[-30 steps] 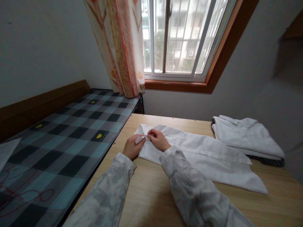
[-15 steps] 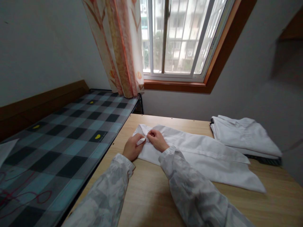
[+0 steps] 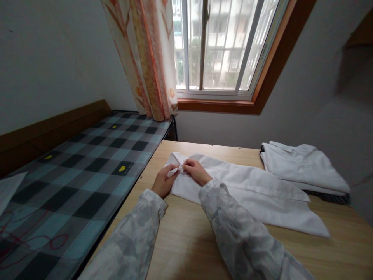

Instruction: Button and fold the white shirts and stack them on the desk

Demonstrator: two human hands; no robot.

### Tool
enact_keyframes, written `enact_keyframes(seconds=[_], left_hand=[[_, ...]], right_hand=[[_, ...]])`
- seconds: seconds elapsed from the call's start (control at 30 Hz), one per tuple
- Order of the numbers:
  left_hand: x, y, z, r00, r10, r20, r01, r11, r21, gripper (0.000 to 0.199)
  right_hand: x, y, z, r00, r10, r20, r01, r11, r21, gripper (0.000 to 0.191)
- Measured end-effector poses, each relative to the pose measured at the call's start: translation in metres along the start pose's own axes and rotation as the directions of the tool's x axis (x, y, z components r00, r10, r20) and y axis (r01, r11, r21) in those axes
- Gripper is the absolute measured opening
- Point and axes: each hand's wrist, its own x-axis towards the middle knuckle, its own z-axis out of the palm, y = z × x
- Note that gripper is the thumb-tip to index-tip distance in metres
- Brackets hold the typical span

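Note:
A white garment (image 3: 241, 182) lies lengthwise across the wooden table (image 3: 175, 233), its narrow, gathered end to the left and its wide end to the right. At the left end, my left hand (image 3: 164, 181) pinches a small fold of the cloth between thumb and fingers. Close beside it, my right hand (image 3: 196, 171) is closed on the same part of the garment, with its fingertips nearly meeting the left ones. The small detail between the fingertips is too tiny to make out.
Folded white clothes (image 3: 303, 167) lie at the table's back right, over something black. Left of the table is a bed with a checked mat (image 3: 90, 202), holding a red cord (image 3: 58, 241) and a white sheet (image 3: 11, 190). Behind are a curtain (image 3: 151, 70) and a window.
My right hand's fingers have shifted slightly at the gathered cloth, and the wrist sits a little farther right. My left hand keeps its pinch. The whole view has moved very slightly.

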Motion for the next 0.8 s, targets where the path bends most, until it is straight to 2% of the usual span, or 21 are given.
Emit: enact_keyframes(seconds=[0.07,0.13,0.2,0.3,0.37,0.47,0.57,0.63,0.73,0.8], left_hand=[[0.001,0.002,0.001,0.999,0.036,0.007,-0.035,0.999,-0.041,0.024],[0.001,0.0,0.003,1.0,0.015,-0.001,-0.015,0.997,-0.069,0.024],[-0.001,-0.004,0.006,0.996,-0.089,-0.014,0.087,0.989,-0.123,0.027],[-0.003,-0.011,0.009,0.976,-0.219,-0.005,0.212,0.949,-0.232,0.031],[-0.004,-0.015,0.01,0.972,-0.236,-0.019,0.224,0.941,-0.255,0.032],[-0.004,-0.015,0.008,0.975,-0.212,-0.065,0.196,0.961,-0.197,0.03],[-0.004,-0.013,0.006,0.972,-0.203,-0.115,0.189,0.975,-0.117,0.028],[-0.004,-0.011,0.006,0.969,-0.206,-0.135,0.196,0.977,-0.084,0.027],[-0.004,-0.008,0.005,0.969,-0.205,-0.14,0.201,0.979,-0.043,0.025],[-0.004,-0.008,0.005,0.972,-0.192,-0.138,0.192,0.981,-0.017,0.024]], right_hand=[[-0.002,0.001,0.0,0.997,-0.075,-0.011,0.074,0.992,-0.102,0.011],[-0.004,0.002,0.0,0.992,-0.122,-0.02,0.118,0.983,-0.139,0.009],[-0.004,0.005,0.0,0.992,-0.115,-0.061,0.111,0.992,-0.068,0.013],[-0.001,0.008,0.0,0.985,-0.05,-0.166,0.072,0.989,0.128,0.024],[0.002,0.006,-0.002,0.972,-0.01,-0.233,0.064,0.972,0.225,0.03],[0.002,0.0,-0.01,0.948,-0.026,-0.316,0.105,0.966,0.236,0.033],[-0.008,-0.009,-0.021,0.955,-0.111,-0.277,0.138,0.987,0.083,0.029],[-0.02,-0.014,-0.029,0.965,-0.192,-0.178,0.167,0.975,-0.146,0.023],[-0.037,-0.019,-0.038,0.948,-0.318,0.015,0.284,0.82,-0.497,0.014],[-0.043,-0.021,-0.043,0.936,-0.333,0.111,0.33,0.727,-0.602,0.013]])
